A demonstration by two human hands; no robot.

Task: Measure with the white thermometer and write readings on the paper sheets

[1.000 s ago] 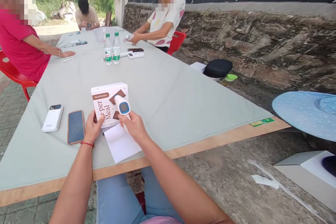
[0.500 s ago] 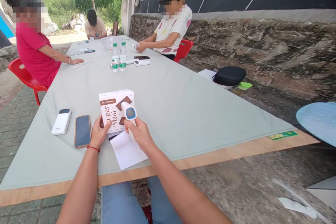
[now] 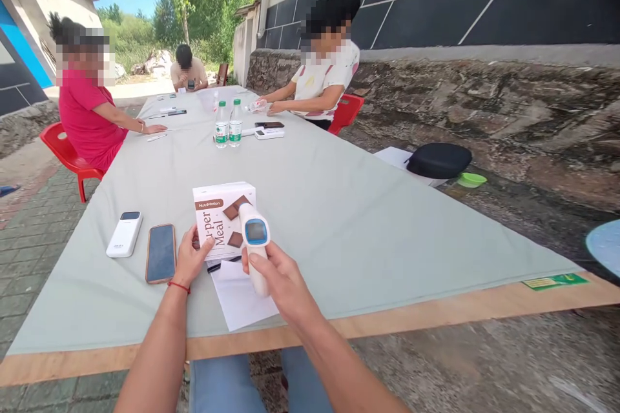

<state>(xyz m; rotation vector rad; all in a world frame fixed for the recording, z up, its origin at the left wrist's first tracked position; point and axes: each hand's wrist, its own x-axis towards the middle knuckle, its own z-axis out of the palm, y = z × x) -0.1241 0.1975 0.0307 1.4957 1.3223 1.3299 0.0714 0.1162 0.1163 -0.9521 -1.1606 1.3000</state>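
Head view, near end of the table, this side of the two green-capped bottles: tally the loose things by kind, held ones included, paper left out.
Box: 1, held in the left hand
Thermometer: 1, held in the right hand
Phone: 1
White power bank: 1
Black pen: 1
Total: 5

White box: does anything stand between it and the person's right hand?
Yes: the thermometer, held in the right hand, stands before the right edge of the white box. Nothing visible separates the box from the left hand gripping it.
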